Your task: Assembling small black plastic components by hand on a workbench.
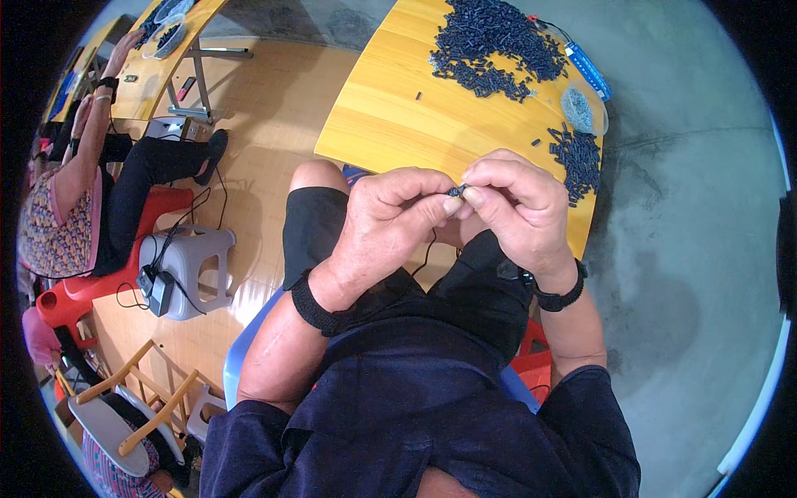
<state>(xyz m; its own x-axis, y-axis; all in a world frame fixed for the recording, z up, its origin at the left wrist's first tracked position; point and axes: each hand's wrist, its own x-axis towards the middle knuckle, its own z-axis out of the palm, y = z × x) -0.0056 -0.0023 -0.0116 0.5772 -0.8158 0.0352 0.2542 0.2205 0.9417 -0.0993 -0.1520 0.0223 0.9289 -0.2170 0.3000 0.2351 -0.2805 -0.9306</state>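
Above my lap, near the table's front edge, my left hand [383, 217] and my right hand [525, 206] meet at the fingertips. Between them is a small dark cylindrical part [456, 191], mostly covered by my thumbs and fingers. Both hands are closed in a pinch on it. On the yellow wooden table [374, 108] lies a large heap of similar small dark pieces [502, 41]. A smaller heap [577, 162] sits at the table's right edge, beyond my right hand. Next to it, a clear tub [578, 110] holds tiny pale bits.
A blue and white box-shaped strip [588, 73] lies along the table's right edge. One loose piece [418, 96] is left of the large heap. On the left, a person [70, 199] works at another table. A grey stool [187, 270] with cables and a wooden-armed chair [137, 407] stand on the floor.
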